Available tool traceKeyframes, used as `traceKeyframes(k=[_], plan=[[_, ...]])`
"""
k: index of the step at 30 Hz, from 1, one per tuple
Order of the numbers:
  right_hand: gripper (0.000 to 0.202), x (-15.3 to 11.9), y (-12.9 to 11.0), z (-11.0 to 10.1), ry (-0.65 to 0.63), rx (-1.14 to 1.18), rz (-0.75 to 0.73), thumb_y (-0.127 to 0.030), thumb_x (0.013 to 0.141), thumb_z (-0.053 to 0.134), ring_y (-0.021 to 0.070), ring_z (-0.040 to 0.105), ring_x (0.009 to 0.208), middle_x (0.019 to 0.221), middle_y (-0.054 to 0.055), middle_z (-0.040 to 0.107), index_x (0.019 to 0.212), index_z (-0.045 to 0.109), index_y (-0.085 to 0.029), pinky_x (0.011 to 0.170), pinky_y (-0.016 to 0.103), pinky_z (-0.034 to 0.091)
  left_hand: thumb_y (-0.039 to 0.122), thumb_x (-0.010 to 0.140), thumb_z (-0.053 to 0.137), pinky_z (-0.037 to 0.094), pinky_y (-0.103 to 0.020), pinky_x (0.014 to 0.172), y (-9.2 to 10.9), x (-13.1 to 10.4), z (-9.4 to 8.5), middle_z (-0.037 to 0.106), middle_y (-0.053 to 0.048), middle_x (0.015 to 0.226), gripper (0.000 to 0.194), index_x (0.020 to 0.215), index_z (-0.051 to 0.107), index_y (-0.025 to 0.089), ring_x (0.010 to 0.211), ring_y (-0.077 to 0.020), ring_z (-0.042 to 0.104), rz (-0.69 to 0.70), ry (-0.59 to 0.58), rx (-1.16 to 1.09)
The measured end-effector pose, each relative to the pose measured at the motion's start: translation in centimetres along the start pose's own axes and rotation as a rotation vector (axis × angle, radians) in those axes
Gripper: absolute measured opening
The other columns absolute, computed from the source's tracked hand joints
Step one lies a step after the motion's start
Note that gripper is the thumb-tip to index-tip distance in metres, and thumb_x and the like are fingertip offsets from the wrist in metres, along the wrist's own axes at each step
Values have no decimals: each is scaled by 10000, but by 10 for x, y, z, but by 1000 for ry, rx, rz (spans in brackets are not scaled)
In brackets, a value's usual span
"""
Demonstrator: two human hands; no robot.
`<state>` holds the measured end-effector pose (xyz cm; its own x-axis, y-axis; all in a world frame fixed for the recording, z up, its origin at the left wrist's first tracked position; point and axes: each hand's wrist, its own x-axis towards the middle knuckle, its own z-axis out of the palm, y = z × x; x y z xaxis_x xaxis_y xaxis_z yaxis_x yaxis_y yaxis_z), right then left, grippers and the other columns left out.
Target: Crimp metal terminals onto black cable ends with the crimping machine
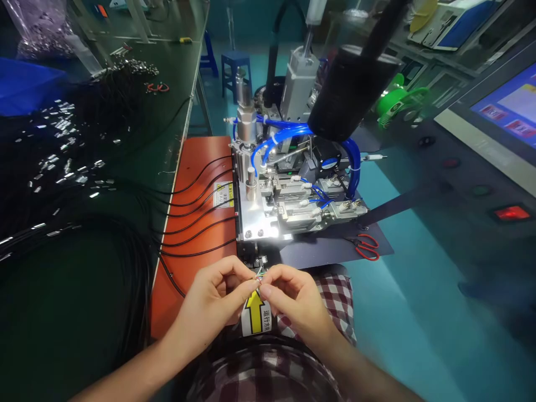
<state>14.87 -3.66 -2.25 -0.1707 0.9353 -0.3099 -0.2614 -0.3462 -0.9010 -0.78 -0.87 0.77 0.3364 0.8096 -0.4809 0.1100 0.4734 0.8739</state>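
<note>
My left hand (221, 293) and my right hand (297, 296) meet in front of the machine, each with thumb and forefinger pinched together. Between the fingertips are thin coloured wires (260, 274), green and white strands among them. A black cable (172, 277) runs from the left toward my left hand, which hides where it ends. Just beyond my fingers stands the metal machine (255, 215) with blue air hoses (288, 133). Below the fingertips shows a label with a yellow arrow (254, 315).
Several black cables (196, 223) cross an orange board (176, 301) into the machine's left side. Red-handled scissors (367, 247) lie on the dark plate at right. A cable bundle (121, 240) covers the left table. A screen (511, 106) stands at right; a black cylinder (347, 92) hangs above.
</note>
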Motion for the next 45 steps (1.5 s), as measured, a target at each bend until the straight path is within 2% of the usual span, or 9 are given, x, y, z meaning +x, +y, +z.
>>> traceKeyframes(k=[6, 10, 13, 18, 25, 30, 36, 40, 45], plan=[[160, 0, -4, 6, 44, -121, -71, -287, 778, 654, 82, 378, 487, 557, -48, 480, 687, 587, -174, 462, 224, 300, 324, 811, 650, 382, -163, 523, 1, 5, -7, 509, 50, 525, 195, 915, 662, 160, 509, -58, 441, -90, -91, -172], [122, 1, -1, 8, 83, -265, -184, -229, 794, 624, 108, 439, 570, 630, -20, 539, 685, 599, -178, 538, 242, 356, 312, 793, 667, 366, -172, 522, -2, 9, -10, 543, 27, 536, 179, 873, 685, 152, 514, -66, 447, -137, -123, -216], [112, -1, 1, 5, 102, -357, -281, -186, 802, 603, 117, 474, 603, 662, -13, 557, 690, 599, -185, 572, 249, 380, 331, 765, 690, 329, -168, 481, 0, 7, -8, 507, 38, 514, 190, 825, 690, 151, 497, -66, 410, -117, -62, -140], [89, 1, -7, -17, -27, -287, -162, -243, 839, 590, 111, 499, 562, 712, -1, 616, 793, 651, -197, 522, 242, 400, 405, 764, 673, 219, -142, 399, 5, -1, -5, 481, 53, 552, 247, 837, 679, 169, 447, -38, 318, -119, -76, -37], [173, 9, -15, -19, -172, -248, -349, -179, 831, 618, 144, 556, 759, 911, 27, 621, 967, 697, -250, 632, 275, 444, 319, 723, 733, 464, -195, 604, 4, -4, -11, 603, 1, 755, 160, 777, 682, 178, 671, -97, 532, -72, -138, -33], [20, 9, -14, -16, -142, -356, -535, -229, 817, 677, 146, 576, 692, 773, 18, 636, 823, 696, -223, 578, 276, 445, 369, 726, 725, 443, -198, 546, 5, -3, -17, 555, 1, 699, 215, 774, 671, 166, 603, -89, 486, -119, -195, 16], [73, 6, -10, -19, -52, -780, -804, -195, 895, 558, 149, 598, 663, 750, 27, 684, 886, 629, -212, 605, 299, 407, 382, 815, 627, 423, -197, 549, 7, -6, -12, 565, -9, 740, 214, 788, 679, 177, 614, -94, 465, 30, -170, 146], [103, 8, -4, -20, 15, -922, -885, -186, 919, 509, 130, 580, 617, 738, 10, 693, 884, 604, -204, 583, 296, 330, 387, 848, 581, 413, -195, 541, 3, -9, -8, 562, -7, 745, 212, 835, 666, 194, 631, -106, 471, 92, -126, 177], [222, 9, -6, -27, 62, -976, -863, -344, 944, 476, 151, 595, 652, 764, 38, 693, 853, 613, -195, 603, 308, 319, 416, 866, 546, 386, -191, 505, -2, -10, -9, 501, 15, 678, 233, 877, 651, 208, 571, -92, 422, 44, -113, 132]])
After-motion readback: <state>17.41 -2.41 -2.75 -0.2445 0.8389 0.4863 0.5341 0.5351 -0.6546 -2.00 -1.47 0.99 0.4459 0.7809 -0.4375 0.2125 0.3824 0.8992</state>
